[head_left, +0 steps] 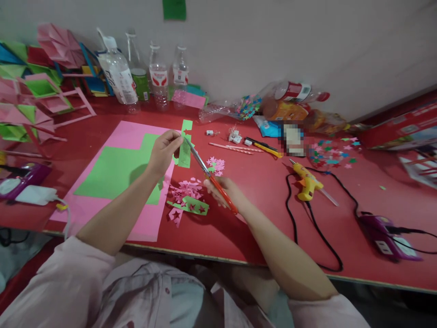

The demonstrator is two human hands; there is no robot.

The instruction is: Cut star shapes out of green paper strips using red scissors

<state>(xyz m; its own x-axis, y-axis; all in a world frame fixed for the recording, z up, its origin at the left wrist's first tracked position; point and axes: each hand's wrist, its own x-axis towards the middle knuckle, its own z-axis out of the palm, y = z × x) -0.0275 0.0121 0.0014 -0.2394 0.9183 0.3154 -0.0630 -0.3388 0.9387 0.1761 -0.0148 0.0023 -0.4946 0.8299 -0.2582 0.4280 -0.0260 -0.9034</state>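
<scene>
In the head view, my left hand (pixel 164 151) pinches the edge of a narrow green paper strip (pixel 185 156) that has a star-shaped hole near its top. My right hand (pixel 229 190) grips scissors (pixel 218 187) with orange-red handles, their blade tips at the strip beside my left fingers. Below lie pink paper scraps (pixel 186 189) and a curved green offcut (pixel 195 206) with star holes. Small pink and green cut pieces (pixel 216 166) form a pile near the blades. Under my left forearm, a green sheet (pixel 112 171) rests on a larger pink sheet (pixel 146 224).
A yellow glue gun (pixel 307 181) with a black cord lies right, near a purple power strip (pixel 387 237). Upright bottles (pixel 159 84) and paper windmill crafts (pixel 44 91) stand at the back left. Loose stars (pixel 332 152), a cutter (pixel 264 146) and striped straws (pixel 235 148) lie across the red table (pixel 259 200).
</scene>
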